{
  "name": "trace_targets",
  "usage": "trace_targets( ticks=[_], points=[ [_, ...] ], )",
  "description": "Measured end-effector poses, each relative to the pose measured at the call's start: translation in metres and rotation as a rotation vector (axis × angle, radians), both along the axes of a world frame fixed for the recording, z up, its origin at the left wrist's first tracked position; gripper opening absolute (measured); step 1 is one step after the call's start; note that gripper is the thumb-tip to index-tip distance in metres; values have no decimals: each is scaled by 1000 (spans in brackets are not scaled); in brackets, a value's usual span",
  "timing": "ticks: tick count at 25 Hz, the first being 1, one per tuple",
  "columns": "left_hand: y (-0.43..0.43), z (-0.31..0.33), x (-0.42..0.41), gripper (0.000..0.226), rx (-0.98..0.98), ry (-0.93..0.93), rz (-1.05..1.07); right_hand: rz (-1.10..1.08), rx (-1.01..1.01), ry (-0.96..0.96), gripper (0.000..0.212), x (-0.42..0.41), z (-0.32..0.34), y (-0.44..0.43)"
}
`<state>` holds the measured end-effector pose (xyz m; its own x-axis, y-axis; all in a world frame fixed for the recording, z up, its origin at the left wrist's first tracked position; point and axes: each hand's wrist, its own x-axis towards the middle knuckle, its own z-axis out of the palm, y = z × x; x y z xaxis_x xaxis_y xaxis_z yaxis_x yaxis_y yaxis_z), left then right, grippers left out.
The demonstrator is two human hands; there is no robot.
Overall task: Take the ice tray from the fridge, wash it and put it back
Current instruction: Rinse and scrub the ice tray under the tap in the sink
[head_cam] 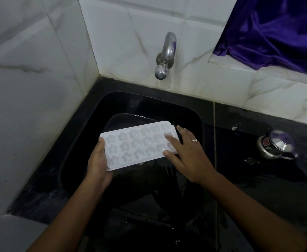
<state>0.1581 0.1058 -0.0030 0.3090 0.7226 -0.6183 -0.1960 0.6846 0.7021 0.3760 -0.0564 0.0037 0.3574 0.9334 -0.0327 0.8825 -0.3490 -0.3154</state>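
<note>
White marble-look tiles line the corner above a black worktop [249, 135] with a black sink [79, 139] sunk into it. Over the sink, held level and cups up, is the white ice tray [140, 144], its rows of moulded cups facing the camera. The left hand [98, 160] grasps the tray's near-left end, thumb on the rim and fingers underneath. The right hand [185, 153] lies on the far-right end with its fingers spread flat across the cups, thumb at the near edge; a ring shows on one finger. It presses on the tray rather than closing around it. Under the tray, inside the sink, a clear container [123, 119] is partly visible. A chrome tap [165, 55] sticks out of the tiled wall above the sink; no stream of water can be made out. To the right on the worktop stands a steel pressure cooker [276, 146]. A purple cloth [276, 31] hangs in the upper right corner.
</note>
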Motion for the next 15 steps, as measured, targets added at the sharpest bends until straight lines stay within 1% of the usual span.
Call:
trace_targets(
  ticks=[2,5,8,10,12,14,15],
  points=[
    [4,0,-7,49,18,26,25,35,-33,-21,68,-1,0,-8],
    [8,-4,-12,52,21,8,45,84,-83,-22,71,-3,-5,-16],
    [4,-4,-9,44,16,29,38,47,-26,-26,60,5,-1,-12],
    [-3,-2,-1,46,4,12,13,-7,32,-31,55,4,3,-1],
    [-6,1,4,48,15,13,11,17,44,-33,60,-3,2,5],
    [-2,1,2,49,22,2,31,87,-2,-29,68,-3,-1,0],
    [0,0,0,49,18,-6,47,104,-18,-40,67,3,-1,-4]
  ],
)
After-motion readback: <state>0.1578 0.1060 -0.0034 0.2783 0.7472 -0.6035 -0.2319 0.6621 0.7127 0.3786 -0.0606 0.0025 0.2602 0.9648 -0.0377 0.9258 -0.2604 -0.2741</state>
